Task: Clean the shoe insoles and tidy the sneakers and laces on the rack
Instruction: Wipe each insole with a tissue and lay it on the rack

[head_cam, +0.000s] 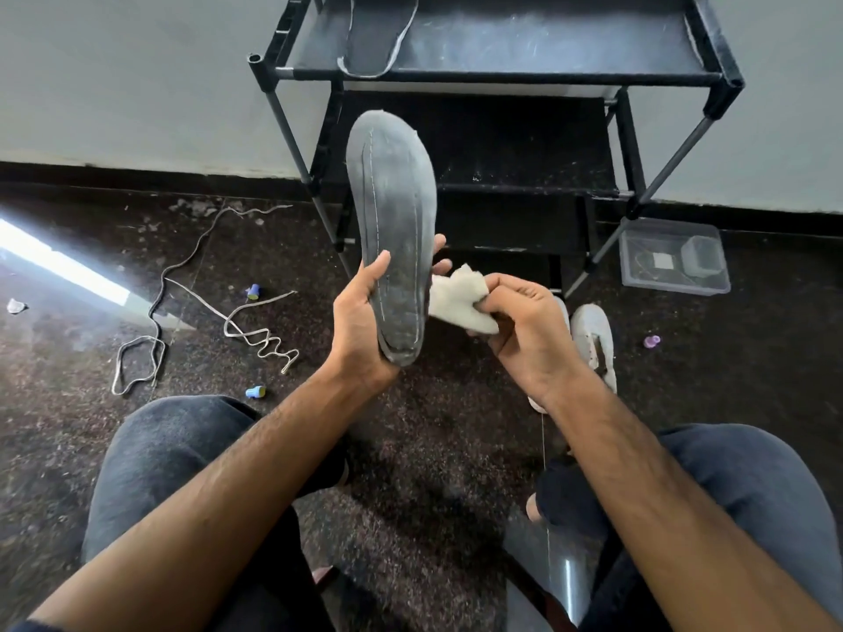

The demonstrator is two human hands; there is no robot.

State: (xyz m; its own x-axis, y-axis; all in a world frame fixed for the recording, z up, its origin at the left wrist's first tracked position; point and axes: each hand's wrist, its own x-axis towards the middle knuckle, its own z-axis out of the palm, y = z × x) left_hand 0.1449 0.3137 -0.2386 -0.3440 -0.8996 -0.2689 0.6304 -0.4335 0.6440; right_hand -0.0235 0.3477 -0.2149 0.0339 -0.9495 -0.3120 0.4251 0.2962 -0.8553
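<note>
My left hand (360,321) grips the heel end of a grey insole (394,221), which stands nearly upright in front of the black shoe rack (502,77). Beside the insole's lower right edge, my right hand (524,326) is closed on a crumpled white cloth (460,303). A second insole (378,34) lies on the rack's top shelf. A white sneaker (593,339) rests on the floor behind my right wrist, partly hidden. Two loose laces, one pale (255,330) and one dark-and-pale (155,303), lie tangled on the floor to the left.
A clear plastic box (675,262) sits on the floor by the rack's right leg. Small blue-yellow objects (255,392) and a purple one (652,342) are scattered on the dark speckled floor. My knees in dark trousers fill the bottom of the view.
</note>
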